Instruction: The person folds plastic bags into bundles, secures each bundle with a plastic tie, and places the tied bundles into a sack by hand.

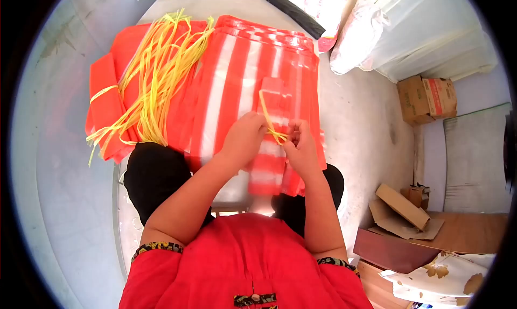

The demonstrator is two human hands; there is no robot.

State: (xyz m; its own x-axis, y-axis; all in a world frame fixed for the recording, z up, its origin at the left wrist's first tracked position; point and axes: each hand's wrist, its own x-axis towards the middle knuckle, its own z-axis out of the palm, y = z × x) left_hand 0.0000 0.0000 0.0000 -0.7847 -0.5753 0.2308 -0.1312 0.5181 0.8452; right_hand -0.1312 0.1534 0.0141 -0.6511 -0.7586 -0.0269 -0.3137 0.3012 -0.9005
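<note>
A folded bundle of red-and-white striped plastic (272, 163), probably bags, lies lengthwise in front of me on a larger striped stack (231, 67). Around its middle runs a yellow plastic string (264, 105), whose strands cross on top and form a loop. My left hand (245, 137) rests at the bundle's left side, its fingers closed on the string near the crossing. On the right, my right hand (302, 146) pinches the string between thumb and fingers. Part of the string is hidden behind the fingers.
Loose yellow strings (161, 77) lie heaped over red plastic at the left, beside a tied red bundle (105, 91). A black roll (295, 14) and white sack (358, 37) are beyond the stack. Cardboard boxes (428, 100) stand at the right, with opened cardboard (404, 212) lower down.
</note>
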